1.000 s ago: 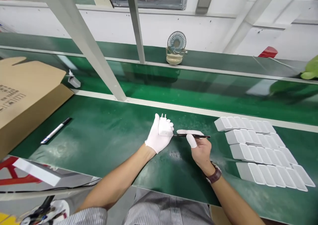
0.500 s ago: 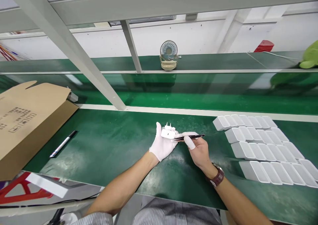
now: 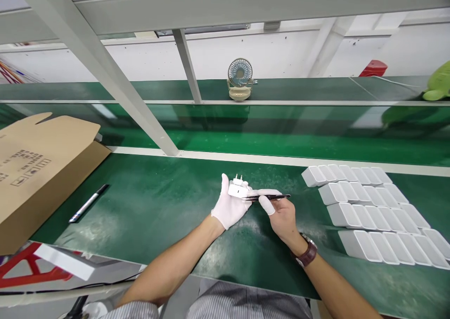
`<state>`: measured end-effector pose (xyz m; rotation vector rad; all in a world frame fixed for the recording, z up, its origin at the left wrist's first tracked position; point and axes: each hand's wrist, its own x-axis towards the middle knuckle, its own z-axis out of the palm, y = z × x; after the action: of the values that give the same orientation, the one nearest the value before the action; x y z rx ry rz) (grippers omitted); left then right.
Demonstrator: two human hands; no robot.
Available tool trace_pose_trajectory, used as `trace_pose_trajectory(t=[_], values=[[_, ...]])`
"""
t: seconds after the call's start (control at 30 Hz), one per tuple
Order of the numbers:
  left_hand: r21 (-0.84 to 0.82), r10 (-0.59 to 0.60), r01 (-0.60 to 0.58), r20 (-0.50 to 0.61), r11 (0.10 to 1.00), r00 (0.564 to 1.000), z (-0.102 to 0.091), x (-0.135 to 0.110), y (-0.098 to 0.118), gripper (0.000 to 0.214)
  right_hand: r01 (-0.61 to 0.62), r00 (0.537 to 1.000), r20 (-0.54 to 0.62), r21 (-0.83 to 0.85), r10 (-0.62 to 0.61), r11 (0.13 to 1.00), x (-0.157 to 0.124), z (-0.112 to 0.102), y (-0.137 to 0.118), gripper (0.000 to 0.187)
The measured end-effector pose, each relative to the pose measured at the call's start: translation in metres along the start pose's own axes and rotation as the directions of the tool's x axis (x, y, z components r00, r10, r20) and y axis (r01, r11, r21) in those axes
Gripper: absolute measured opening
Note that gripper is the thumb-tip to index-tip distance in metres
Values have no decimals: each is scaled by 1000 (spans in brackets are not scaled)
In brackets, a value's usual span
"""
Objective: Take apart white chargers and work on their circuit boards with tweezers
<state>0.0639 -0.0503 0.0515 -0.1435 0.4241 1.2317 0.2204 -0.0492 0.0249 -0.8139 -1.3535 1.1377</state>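
Observation:
A small white plug charger (image 3: 238,189) lies in my left hand (image 3: 229,210), which wears a white glove; its two pins point away from me and a dark port slot faces me. The thumb stands out to the left, and the other fingers are partly hidden behind the charger. My right hand (image 3: 281,211), with white covers on thumb and index finger, pinches slim black tweezers (image 3: 269,197). Their tips reach the charger's lower right side; whether they touch it I cannot tell.
Rows of white open-topped boxes (image 3: 365,216) stand on the green table (image 3: 158,192) to the right. A marker pen (image 3: 88,203) and a cardboard box (image 3: 52,183) are at left. Behind are a grey post (image 3: 119,87), a small fan (image 3: 239,77) and a green plush item (image 3: 438,82).
The tweezers have tilted to lie flatter, and my right index finger and thumb have shifted slightly down. The charger stays in my left hand; the view has moved a little.

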Motion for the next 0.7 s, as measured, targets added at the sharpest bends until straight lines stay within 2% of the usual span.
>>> trace_pose_trajectory(t=[0.2, 0.3, 0.4, 0.7], values=[[60, -17, 15, 34, 998, 999, -1, 0, 0, 54, 159, 987, 31, -160, -156, 974, -1, -2, -2, 15], [89, -41, 41, 0, 995, 999, -2, 1, 0, 54, 223, 975, 64, -208, -214, 952, -2, -3, 1, 18], [108, -69, 72, -32, 991, 997, -2, 0, 0, 55, 237, 971, 95, -211, -221, 948, -4, -4, 3, 22], [123, -101, 104, -32, 987, 994, -3, 0, 0, 55, 252, 964, 132, -192, -230, 948, -7, -6, 1, 28]])
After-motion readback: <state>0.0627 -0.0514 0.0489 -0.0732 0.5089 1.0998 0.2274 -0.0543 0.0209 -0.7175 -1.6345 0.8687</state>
